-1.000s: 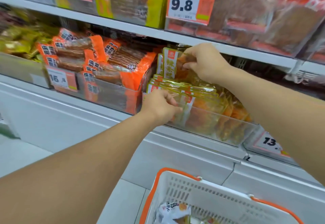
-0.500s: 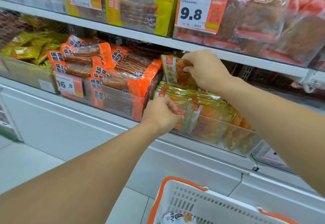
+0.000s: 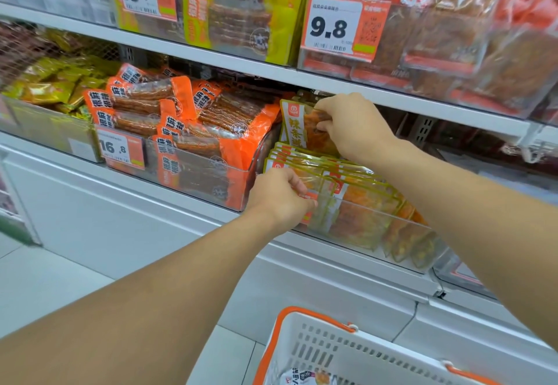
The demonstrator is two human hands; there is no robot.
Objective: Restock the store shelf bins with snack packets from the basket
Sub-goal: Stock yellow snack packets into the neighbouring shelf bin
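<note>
A clear shelf bin [image 3: 401, 227] holds a leaning row of yellow-edged snack packets [image 3: 356, 185]. My right hand [image 3: 353, 126] pinches one upright yellow packet [image 3: 294, 126] at the back of that row, just under the upper shelf. My left hand [image 3: 279, 196] grips the front packets at the bin's left corner, fingers curled over their tops. The white basket [image 3: 338, 354] with orange handles stands below at the bottom edge, with a white-wrapped packet [image 3: 305, 378] showing inside.
Left of it, a bin of orange packets [image 3: 211, 131] carries a 16.8 price tag [image 3: 120, 147]. Further left is a bin of yellow-green packets [image 3: 51, 82]. The upper shelf holds red packs behind a 9.8 tag [image 3: 335, 27]. White shelf base and tiled floor [image 3: 45, 279] lie below.
The camera has drawn nearer to the shelf. My right hand has lowered the upright yellow packet slightly toward the row. My left hand keeps its grip on the front packets.
</note>
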